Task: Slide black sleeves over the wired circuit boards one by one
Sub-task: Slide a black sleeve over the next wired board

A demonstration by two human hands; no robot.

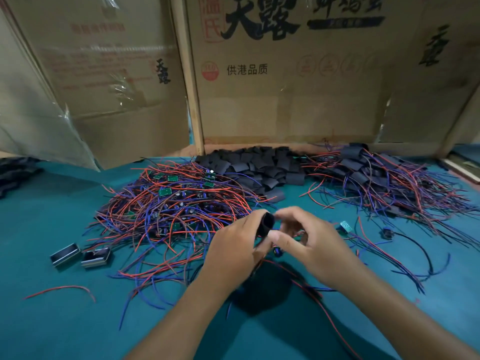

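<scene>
My left hand point(235, 245) grips a black sleeve point(266, 226) above the teal table point(52, 320), its open end turned toward my right hand point(309, 236). My right hand pinches a wired circuit board point(277, 249), mostly hidden under its fingers, just below the sleeve; red and blue wires point(311, 289) trail from it toward me. A heap of bare wired boards point(171, 201) lies left of centre. Loose black sleeves point(257, 165) are piled at the back. Sleeved boards with wires point(384, 178) lie at the right.
Cardboard boxes point(285, 74) wall off the back of the table. Two small metal housings point(80, 255) sit at the left. A single green board point(345, 226) and a black part on a cable point(387, 233) lie right of my hands. A stray red wire point(62, 291) lies front left.
</scene>
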